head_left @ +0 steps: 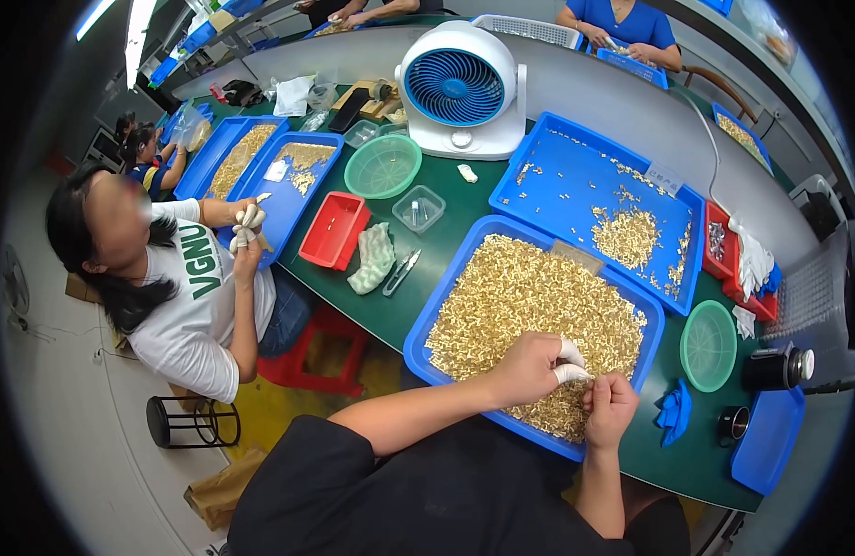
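My left hand [531, 369], with white covers on thumb and forefinger, is closed in a pinch over the near part of a blue tray [416, 345]. Its fingertips meet those of my right hand [611, 406], which is bare and also pinched. Whatever lies between the fingertips is too small to make out. Beneath both hands, the tray holds a thick heap of small gold-coloured metal pieces [529, 296]. Beyond it stands a second blue tray [548, 199], with a looser pile of such pieces [627, 236] toward its right side.
A white fan [460, 88] stands behind the trays. To the left are a red bin [335, 230], snips [402, 272] and a green basket [383, 167]; another green basket [708, 346] and a blue cloth [674, 411] lie right. A co-worker [196, 287] sits left on the green table's side.
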`<state>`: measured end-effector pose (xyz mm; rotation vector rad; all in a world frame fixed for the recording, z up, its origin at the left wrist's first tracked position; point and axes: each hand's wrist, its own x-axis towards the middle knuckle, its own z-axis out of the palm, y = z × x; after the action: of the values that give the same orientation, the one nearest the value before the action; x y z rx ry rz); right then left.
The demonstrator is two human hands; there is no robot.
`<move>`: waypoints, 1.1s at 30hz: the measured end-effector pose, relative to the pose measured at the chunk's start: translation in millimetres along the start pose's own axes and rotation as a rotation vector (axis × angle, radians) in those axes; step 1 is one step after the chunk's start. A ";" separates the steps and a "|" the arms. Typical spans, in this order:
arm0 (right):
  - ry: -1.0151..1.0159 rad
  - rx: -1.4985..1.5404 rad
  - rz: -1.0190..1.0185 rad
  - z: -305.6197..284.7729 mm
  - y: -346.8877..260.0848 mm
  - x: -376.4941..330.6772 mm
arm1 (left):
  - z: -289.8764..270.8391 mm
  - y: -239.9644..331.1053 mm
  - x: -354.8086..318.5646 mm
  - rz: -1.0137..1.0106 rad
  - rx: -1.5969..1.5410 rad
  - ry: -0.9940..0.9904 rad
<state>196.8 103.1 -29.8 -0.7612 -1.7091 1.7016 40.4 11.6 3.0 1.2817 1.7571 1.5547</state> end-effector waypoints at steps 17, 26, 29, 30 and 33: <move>0.015 0.157 0.115 2.3 -7.2 0.9 | -21.6 -1.5 5.4 0.173 0.264 -0.147; 0.078 0.219 0.126 -0.1 -7.5 4.1 | -31.8 -13.0 3.8 0.252 0.778 -0.363; 0.076 0.240 0.130 -3.0 -5.0 3.1 | -28.2 -14.6 2.2 0.224 0.633 -0.274; 0.065 0.252 0.133 -4.3 -4.4 2.3 | -26.9 -10.7 3.0 0.231 0.559 -0.177; 0.067 0.221 0.136 -2.7 -6.8 4.0 | -23.9 -6.9 4.3 0.264 0.406 -0.061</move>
<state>196.4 107.8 -22.9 -0.8364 -1.4235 1.8968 16.4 3.7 3.5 1.7969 1.9961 1.3092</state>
